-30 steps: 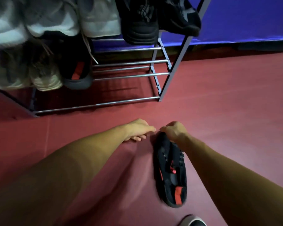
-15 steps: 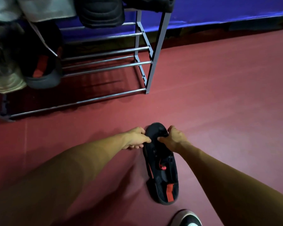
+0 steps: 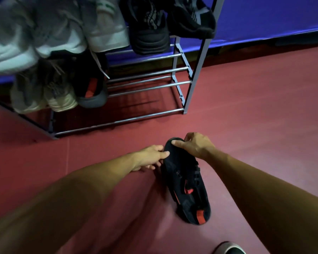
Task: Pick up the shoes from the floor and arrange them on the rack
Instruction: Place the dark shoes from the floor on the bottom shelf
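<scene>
My right hand (image 3: 196,146) grips the toe of the shoe (image 3: 187,189), fingers curled over its tip; my left hand (image 3: 149,158) pinches the toe's left edge. The shoe is on the floor (image 3: 255,116), heel toward me, apart from the rack (image 3: 187,81), off its front right corner.

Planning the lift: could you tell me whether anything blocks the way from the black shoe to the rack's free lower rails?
Nothing visible does: only bare floor lies between the black shoe and those rails.

A black shoe (image 3: 186,182) with red tabs lies in front of the metal rack (image 3: 200,57), toe pointing toward it.
</scene>
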Motion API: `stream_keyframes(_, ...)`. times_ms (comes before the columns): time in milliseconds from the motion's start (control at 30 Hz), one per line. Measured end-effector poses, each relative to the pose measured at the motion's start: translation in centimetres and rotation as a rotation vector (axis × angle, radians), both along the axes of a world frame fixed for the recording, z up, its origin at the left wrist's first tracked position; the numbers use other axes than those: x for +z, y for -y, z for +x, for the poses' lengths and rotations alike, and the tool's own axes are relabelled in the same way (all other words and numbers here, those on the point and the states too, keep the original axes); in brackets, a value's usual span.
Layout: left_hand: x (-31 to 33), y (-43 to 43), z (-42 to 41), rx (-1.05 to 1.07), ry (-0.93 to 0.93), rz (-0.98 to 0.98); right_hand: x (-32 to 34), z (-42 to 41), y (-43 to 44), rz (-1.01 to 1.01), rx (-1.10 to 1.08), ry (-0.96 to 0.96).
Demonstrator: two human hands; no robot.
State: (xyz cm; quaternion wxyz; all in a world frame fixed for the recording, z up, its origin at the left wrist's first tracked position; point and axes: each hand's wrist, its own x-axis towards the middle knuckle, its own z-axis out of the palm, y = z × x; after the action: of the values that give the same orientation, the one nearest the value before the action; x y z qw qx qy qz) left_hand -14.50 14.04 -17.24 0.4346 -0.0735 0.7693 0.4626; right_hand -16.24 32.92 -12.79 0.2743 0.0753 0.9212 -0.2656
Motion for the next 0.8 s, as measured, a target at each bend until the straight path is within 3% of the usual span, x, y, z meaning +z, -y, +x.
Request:
stream_keyframes(167,2.8,4.8,-0.9,0.231,-0.093,0.111,3.1,-1.6,4.0,-0.167,-0.013,-0.178)
stream_keyframes(367,6.2,9.1,-1.8,0.461,-0.287,0.152,5.8,-2.0,7.4,-0.606,-0.043,-0.227)
stream_keyframes(667,7.4,14.0,-0.6,0.72,-0.318,0.09,9.2,-3.8,7.4,-0.923,-0.624,-0.367)
stream_keyframes(800,8.7,14.6,0.1,0.792,-0.191,0.244,10.4,-4.2,6.5,-0.985,-0.807,-0.409)
